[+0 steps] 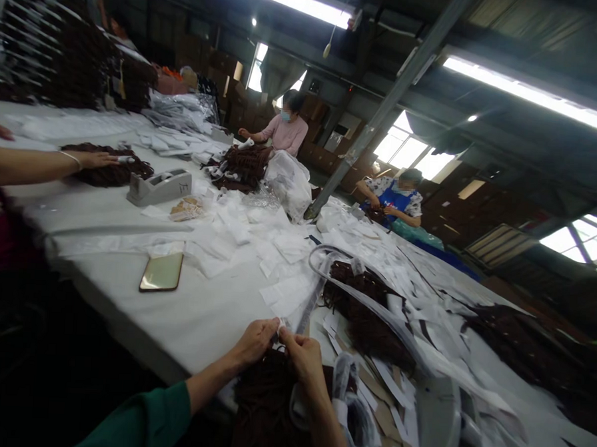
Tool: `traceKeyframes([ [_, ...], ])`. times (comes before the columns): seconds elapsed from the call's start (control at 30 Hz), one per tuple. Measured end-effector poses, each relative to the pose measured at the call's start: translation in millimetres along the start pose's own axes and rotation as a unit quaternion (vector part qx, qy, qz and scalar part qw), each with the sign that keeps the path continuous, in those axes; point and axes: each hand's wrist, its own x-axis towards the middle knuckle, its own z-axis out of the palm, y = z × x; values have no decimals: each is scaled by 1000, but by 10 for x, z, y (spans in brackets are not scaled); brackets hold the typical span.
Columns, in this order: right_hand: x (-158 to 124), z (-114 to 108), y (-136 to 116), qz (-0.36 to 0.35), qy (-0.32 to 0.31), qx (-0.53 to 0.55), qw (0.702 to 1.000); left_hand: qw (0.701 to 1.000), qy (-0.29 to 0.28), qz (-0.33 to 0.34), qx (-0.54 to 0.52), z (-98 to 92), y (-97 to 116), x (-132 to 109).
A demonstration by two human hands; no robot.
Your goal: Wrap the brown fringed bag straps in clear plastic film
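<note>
Nearest, at the table's (213, 319) near edge, a dark brown, stringy bundle (259, 395) lies beneath a worker's two bare hands. The left hand (255, 340) and right hand (302, 357) meet just above it; the grip of each is a pinch on a small white piece (282, 324), mostly hidden by fingertips. Done well, I'd judge, this needs both pinches close together and level, with no brown strands caught under the thumbs. Right of the bundle sit clear plastic coils (371, 424) and a bulky grey holder (436, 417). To the left, near the same edge, lies a phone (160, 273). Beyond spread white sheets (287, 293) and a tape dispenser (160, 188). At the far edge works a person in pink (288, 133).
</note>
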Motion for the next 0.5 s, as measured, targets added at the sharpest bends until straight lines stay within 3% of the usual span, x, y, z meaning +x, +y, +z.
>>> traceKeyframes([
  [0.1,-15,89,8,18,-18,42,999,1000,10,-21,-21,-10,-20,-2],
  [0.3,-12,167,83,14,8,92,996,996,17,-50,-65,-25,29,-34],
  [0.37,-10,160,98,-13,5,77,997,995,13,-55,-80,-26,54,-44],
  [0.5,14,99,113,-151,44,-88,984,993,11,-66,-97,-31,75,-52],
])
